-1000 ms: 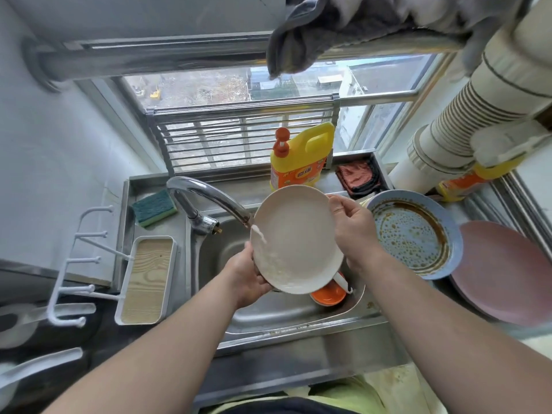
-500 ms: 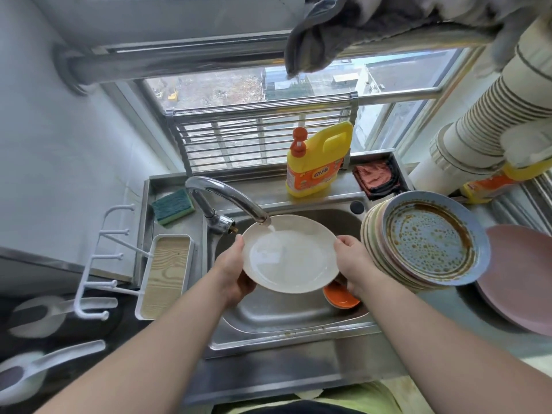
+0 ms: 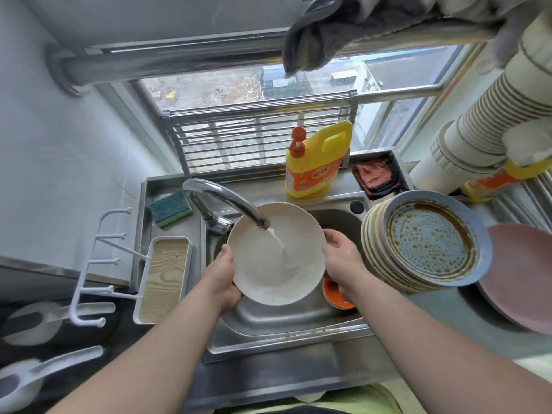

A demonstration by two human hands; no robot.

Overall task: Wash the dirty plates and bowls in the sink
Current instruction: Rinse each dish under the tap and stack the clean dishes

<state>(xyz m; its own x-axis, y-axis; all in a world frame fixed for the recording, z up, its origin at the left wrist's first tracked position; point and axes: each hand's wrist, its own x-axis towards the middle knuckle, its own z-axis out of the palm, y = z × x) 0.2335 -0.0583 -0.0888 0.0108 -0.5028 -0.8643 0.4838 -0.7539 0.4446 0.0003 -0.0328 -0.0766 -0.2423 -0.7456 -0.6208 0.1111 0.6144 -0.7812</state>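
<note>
- Since the earlier frames, the cream plate (image 3: 276,258) is sitting flatter and directly under the faucet (image 3: 227,201), where before it was tipped up toward the camera and off to the side of the spout.
- Both hands are holding the plate over the steel sink (image 3: 286,327): the left hand (image 3: 222,273) is gripping its left rim with the thumb curled over the edge, and the right hand (image 3: 340,261) is pinching the right rim with fingers curled around it.
- Water is running from the spout onto the plate's face and pooling toward the near side.
- Judging from this, a wet rim is likely becoming slippery, so the plate may be sliding out of the two edge grips and dropping onto the orange bowl (image 3: 336,295) lying below the right hand.
- Water hitting a nearly level plate may be splashing outward, over the front lip of the sink toward the person (nothing is shielding that side).
- A stack of dirty plates (image 3: 418,243) is leaning at the sink's right edge, topped by a blue plate streaked with brown sauce; a swing of the right forearm, which is passing just beside it, could be knocking it over.
- Behind the faucet, a sponge (image 3: 170,207) and a dish soap bottle (image 3: 316,162) are standing untouched.
</note>
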